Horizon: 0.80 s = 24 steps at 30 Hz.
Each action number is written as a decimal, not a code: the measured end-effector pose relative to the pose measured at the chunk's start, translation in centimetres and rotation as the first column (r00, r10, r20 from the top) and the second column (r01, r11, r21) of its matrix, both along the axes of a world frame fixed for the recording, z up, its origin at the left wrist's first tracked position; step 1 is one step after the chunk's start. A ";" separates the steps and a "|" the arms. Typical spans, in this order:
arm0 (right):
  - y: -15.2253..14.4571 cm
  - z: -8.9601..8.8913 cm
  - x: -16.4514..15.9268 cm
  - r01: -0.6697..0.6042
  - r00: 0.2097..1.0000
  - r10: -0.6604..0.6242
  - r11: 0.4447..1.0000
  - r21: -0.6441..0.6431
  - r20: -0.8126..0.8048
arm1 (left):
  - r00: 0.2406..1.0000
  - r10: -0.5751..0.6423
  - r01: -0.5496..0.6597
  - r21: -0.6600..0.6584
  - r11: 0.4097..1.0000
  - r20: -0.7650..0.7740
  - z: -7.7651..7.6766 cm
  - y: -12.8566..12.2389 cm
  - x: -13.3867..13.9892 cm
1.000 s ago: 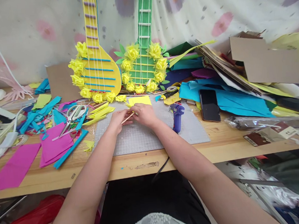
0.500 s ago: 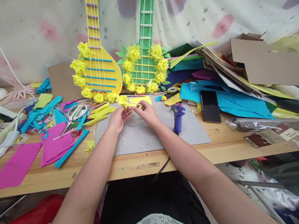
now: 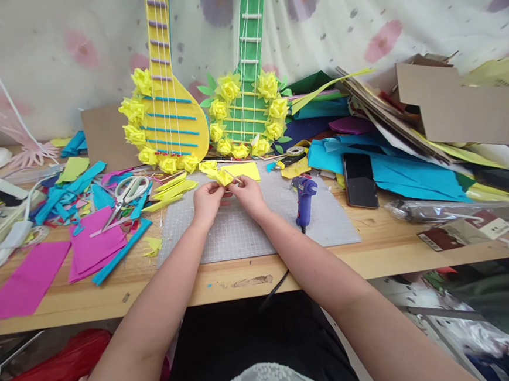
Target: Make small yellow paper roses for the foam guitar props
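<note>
My left hand (image 3: 208, 203) pinches a yellow crepe paper flower (image 3: 221, 176) from below, over the grey cutting mat (image 3: 236, 239). Close beside it, my right hand (image 3: 248, 197) grips a thin stick (image 3: 235, 178) whose tip meets the flower's right side. The fingers of both hands nearly touch, and the flower's base is hidden behind them. Behind the hands a flat yellow paper sheet (image 3: 247, 171) lies on the mat. Another yellow paper piece (image 3: 207, 166) rests just behind the flower. To the right of my right hand stands a blue glue gun (image 3: 305, 203).
A yellow paper guitar (image 3: 183, 123) and a green one (image 3: 248, 106) lean at the back. Scissors (image 3: 131, 191), yellow strips (image 3: 172, 188) and magenta sheets (image 3: 95, 241) lie left. On the right are a phone (image 3: 359, 180), blue paper (image 3: 405, 170) and cardboard (image 3: 450, 101).
My left hand has moved right with the flower, and its fingers have closed in. The two hands are nearer each other, and the stick now meets the flower.
</note>
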State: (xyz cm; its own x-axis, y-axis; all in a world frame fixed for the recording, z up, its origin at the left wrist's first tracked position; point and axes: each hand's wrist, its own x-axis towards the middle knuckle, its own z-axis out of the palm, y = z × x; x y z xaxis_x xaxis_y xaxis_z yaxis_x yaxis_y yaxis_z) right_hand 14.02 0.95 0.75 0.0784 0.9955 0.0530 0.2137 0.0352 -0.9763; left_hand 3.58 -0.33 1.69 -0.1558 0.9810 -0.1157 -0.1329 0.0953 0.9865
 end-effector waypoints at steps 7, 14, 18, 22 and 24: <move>-0.7 1.0 -0.7 -0.117 0.935 0.077 0.988 -0.096 -0.346 | 0.988 0.104 -0.097 -0.070 0.993 0.114 0.5 0.0 0.2; -0.4 1.4 0.6 -0.054 0.854 0.039 0.998 -0.014 -0.518 | 0.921 0.028 0.036 -0.155 0.987 0.389 1.2 0.2 -1.1; 0.0 1.6 1.4 -0.175 0.800 0.088 0.980 -0.092 -0.593 | 0.855 -0.131 0.246 -0.170 0.954 0.502 1.6 -0.1 -1.7; 0.0 1.8 1.7 -0.375 0.760 0.243 0.921 -0.101 -0.603 | 0.848 -0.189 0.310 -0.174 0.935 0.495 1.7 -0.5 -1.5; -0.1 1.9 1.8 -0.378 0.761 0.257 0.922 -0.085 -0.596 | 0.832 -0.187 0.326 -0.188 0.926 0.521 1.7 -0.6 -1.5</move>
